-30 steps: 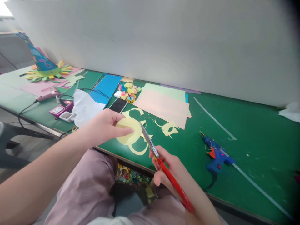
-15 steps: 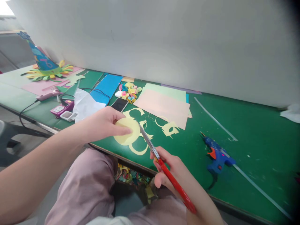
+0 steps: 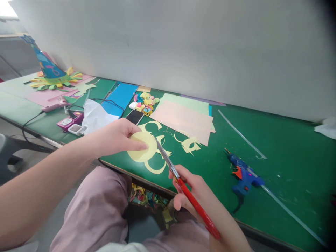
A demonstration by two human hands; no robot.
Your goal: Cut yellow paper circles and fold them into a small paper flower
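My left hand (image 3: pixel 115 136) pinches a pale yellow paper disc (image 3: pixel 143 147) above the near edge of the green table (image 3: pixel 288 157). Red-handled scissors (image 3: pixel 183 185) are gripped in my right hand (image 3: pixel 194 192), and their metal blades point up-left to the disc's right rim. Yellow paper offcuts (image 3: pixel 157 164) with round holes lie on the table just under and behind the disc.
A blue glue gun (image 3: pixel 244 175) lies to the right beside clear glue sticks (image 3: pixel 241 134). Pink and green paper sheets (image 3: pixel 183 117), a phone (image 3: pixel 135 116), a blue sheet (image 3: pixel 119 98), small coloured paper pieces (image 3: pixel 144 101) and a blue cone craft (image 3: pixel 49 71) sit further back and left. Scraps lie under the table.
Hardly anything differs: both hands hold the same pose, with the scissor blades staying at the disc's right edge. The view has shifted slightly.
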